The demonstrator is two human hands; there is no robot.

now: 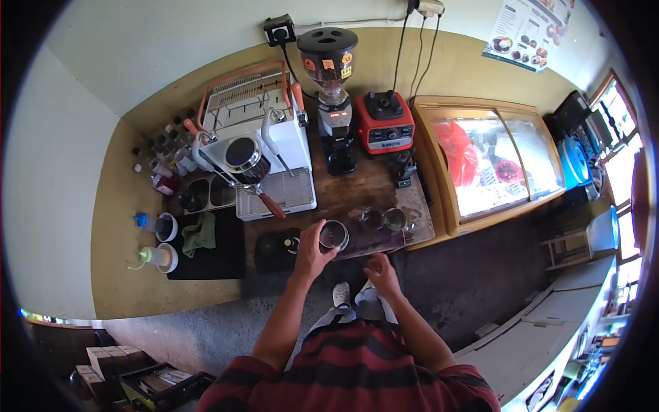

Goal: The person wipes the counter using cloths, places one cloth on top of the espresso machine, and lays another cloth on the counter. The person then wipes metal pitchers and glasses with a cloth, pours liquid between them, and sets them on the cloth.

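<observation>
1. While the left hand [313, 253] pinches a clear-walled glass [334, 235] by its side, thumb and fingers spread around it, the right hand [383, 276] hangs apart, just off the counter's [329, 197] front edge; fingers partly curled, can't tell if they hold anything.
2. Glass: at the counter's front edge, between the tamper [292, 244] and the left tumbler [372, 219], which has the right tumbler [395, 219] just beside it. Resting or lifted: can't tell. Inside looks dark, contents unclear.
3. Step in hand (judged): positioning that one glass; neither hand touches the espresso machine [298, 154] or coffee grinder [336, 123].
4. Next move (judged) calls for a level, firm grip and clearance from both tumblers; right hand is near enough to steady the far side.
5. Wooden portafilter handle [272, 206] juts toward the person; red blender [384, 127] stands behind the tumblers.
</observation>
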